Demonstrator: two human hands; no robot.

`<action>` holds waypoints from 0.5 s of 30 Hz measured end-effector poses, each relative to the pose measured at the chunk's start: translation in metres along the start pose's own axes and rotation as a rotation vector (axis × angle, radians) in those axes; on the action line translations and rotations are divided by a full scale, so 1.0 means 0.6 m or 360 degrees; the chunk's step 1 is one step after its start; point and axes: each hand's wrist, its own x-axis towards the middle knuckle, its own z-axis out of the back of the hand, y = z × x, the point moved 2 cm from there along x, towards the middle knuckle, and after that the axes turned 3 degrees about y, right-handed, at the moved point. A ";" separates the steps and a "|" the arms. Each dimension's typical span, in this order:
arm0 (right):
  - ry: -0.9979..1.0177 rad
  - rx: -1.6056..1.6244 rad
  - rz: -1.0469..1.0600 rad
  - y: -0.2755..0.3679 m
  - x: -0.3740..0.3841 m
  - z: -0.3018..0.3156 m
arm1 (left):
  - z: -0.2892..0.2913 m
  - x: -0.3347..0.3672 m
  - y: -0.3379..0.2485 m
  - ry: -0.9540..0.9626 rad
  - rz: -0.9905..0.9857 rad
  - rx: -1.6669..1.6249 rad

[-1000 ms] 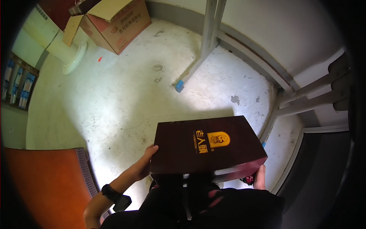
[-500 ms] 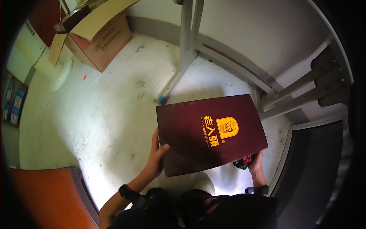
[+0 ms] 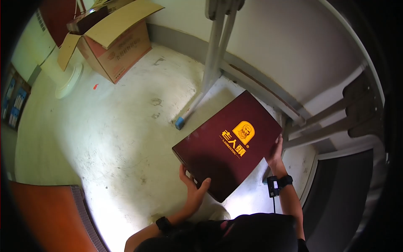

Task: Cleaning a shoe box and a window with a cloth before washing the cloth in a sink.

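Note:
A dark maroon box (image 3: 210, 155) with a gold emblem and lettering on its top face is held out over the floor, turned at a slant. At its near left end, my left hand (image 3: 195, 193) grips the edge, thumb by the near side and fingers along the left side. On the right end, my right hand (image 3: 275, 154) is closed against the side, with part of its fingers hidden by the box. Both wrists wear black bands, and a small black device (image 3: 273, 186) with a cable is on the right one.
An open cardboard carton (image 3: 121, 52) stands at the far left, with a dark box (image 3: 88, 21) at its top. A grey metal leg frame (image 3: 214, 54) with a blue foot rises beyond the box. An orange surface (image 3: 46, 214) lies at near left, a dark framed panel (image 3: 340, 189) at right.
The maroon box has turned counterclockwise, its right end swinging away from me. My right hand has moved up along its right side; my left hand has shifted right and nearer to me.

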 end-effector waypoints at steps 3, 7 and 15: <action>-0.0177 0.0045 -0.0175 0.007 0.031 -0.054 | -0.019 0.031 0.009 -0.0041 0.0040 0.0003; -0.0006 -0.0084 -0.0102 -0.006 0.066 -0.139 | -0.024 0.085 0.035 -0.0119 0.0122 -0.0002; 0.0061 -0.0292 -0.0017 -0.019 0.136 -0.179 | -0.040 0.199 0.036 -0.0084 -0.0120 -0.0119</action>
